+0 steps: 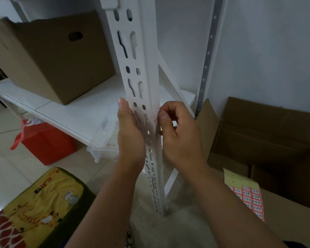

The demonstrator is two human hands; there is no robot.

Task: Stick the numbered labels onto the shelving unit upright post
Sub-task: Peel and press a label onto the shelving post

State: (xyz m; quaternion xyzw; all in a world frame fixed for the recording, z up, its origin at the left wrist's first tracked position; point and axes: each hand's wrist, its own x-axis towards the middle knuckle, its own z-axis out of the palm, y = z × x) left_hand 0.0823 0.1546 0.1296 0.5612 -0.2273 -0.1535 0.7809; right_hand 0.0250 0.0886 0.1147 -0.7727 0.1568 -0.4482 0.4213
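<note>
The white perforated upright post [136,68] of the shelving unit runs down the middle of the head view. My left hand [130,133] lies against the post's left face, fingers straight, thumb up along it. My right hand [179,133] is at the post's right edge, fingers curled, its thumb and forefinger pinching a small label [156,119] whose red edge shows against the edge. A sheet of red numbered labels [247,196] on yellow backing lies at the lower right on a cardboard box.
A large cardboard box [57,56] stands on the white shelf [70,111]. An open cardboard box [265,140] sits on the floor at right. A red box [48,144] is under the shelf, a yellow patterned cushion [43,208] at lower left.
</note>
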